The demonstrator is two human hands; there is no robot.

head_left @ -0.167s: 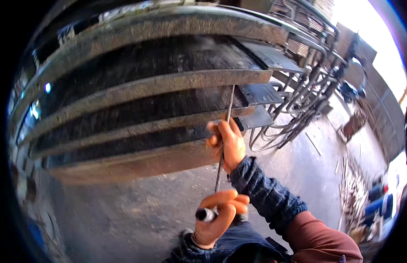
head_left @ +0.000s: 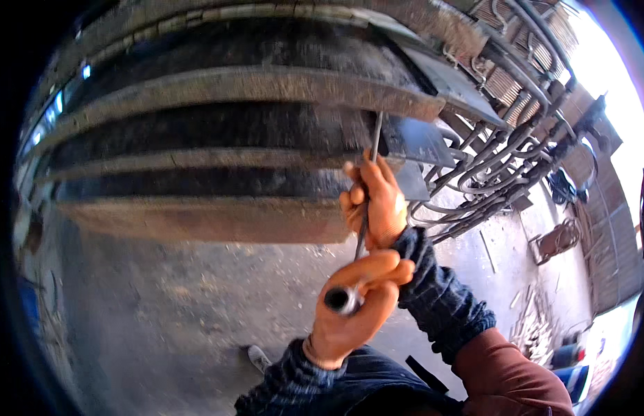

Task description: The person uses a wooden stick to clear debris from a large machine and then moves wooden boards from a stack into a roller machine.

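Observation:
My right hand (head_left: 381,204), in what looks like an orange glove, is closed around a thin metal rod (head_left: 375,142). The rod slants upward, its far end at the underside of a thick plate edge (head_left: 266,84); whether it touches there I cannot tell. Below and nearer, my left hand (head_left: 353,305), gloved alike, wraps a short hollow metal tube (head_left: 342,299), its open end facing me. Rod and tube meet behind the left fingers, so their joint is hidden. Dark flat slabs (head_left: 218,128) lie between the stacked plates in front of my hands.
Bent pipes and hoses (head_left: 495,170) crowd the stack's right end, beside protruding metal sheets (head_left: 422,139). A pile of thin wood strips (head_left: 533,326) lies on the grey floor (head_left: 176,298) to the right. My shoe (head_left: 259,359) shows below.
My left hand has come up closer to my right, both hands keeping their grip. The view has shifted, so the plate stack sits higher in the picture and a shoe shows.

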